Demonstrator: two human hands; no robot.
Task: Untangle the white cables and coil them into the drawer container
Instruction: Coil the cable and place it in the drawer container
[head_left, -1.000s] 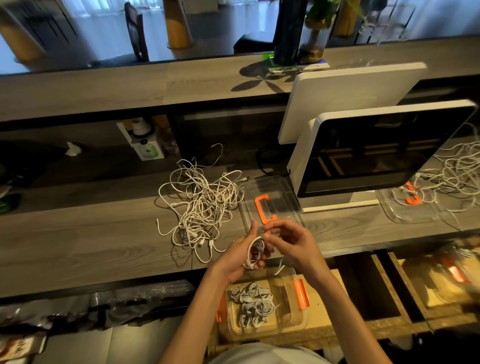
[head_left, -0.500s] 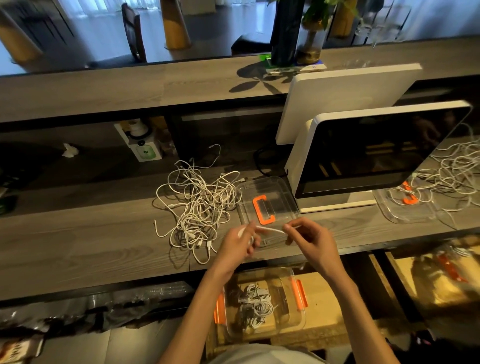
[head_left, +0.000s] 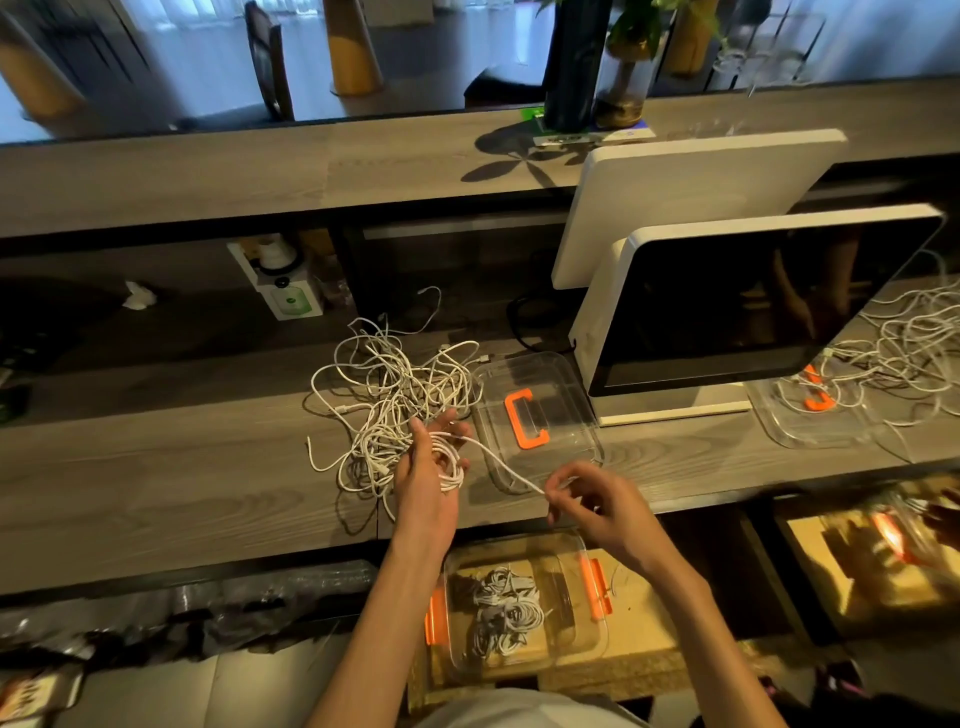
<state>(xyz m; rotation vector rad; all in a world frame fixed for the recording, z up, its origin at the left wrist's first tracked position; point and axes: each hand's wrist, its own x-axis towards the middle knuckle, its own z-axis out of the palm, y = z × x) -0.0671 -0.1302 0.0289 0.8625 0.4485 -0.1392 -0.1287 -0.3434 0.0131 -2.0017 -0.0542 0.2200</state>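
Observation:
A tangle of white cables (head_left: 395, 400) lies on the grey wooden counter. My left hand (head_left: 426, 467) is raised at the pile's right edge with loops of one white cable (head_left: 452, 467) wound round its fingers. That cable's free end runs right to my right hand (head_left: 587, 499), which pinches it near the tip. Below the counter edge, a clear container with orange latches (head_left: 576, 639) sits in the open drawer and holds several coiled white cables (head_left: 501, 608).
The container's clear lid with an orange handle (head_left: 524, 415) lies on the counter beside the pile. A white point-of-sale monitor (head_left: 753, 312) stands to the right. Further right are another clear lid (head_left: 810, 410) and a second cable tangle (head_left: 914, 338). Another person's hand (head_left: 943, 514) shows at the right edge.
My hands have moved apart. The left went up to the pile with the coil on its fingers, the right drew the cable end out to the lower right.

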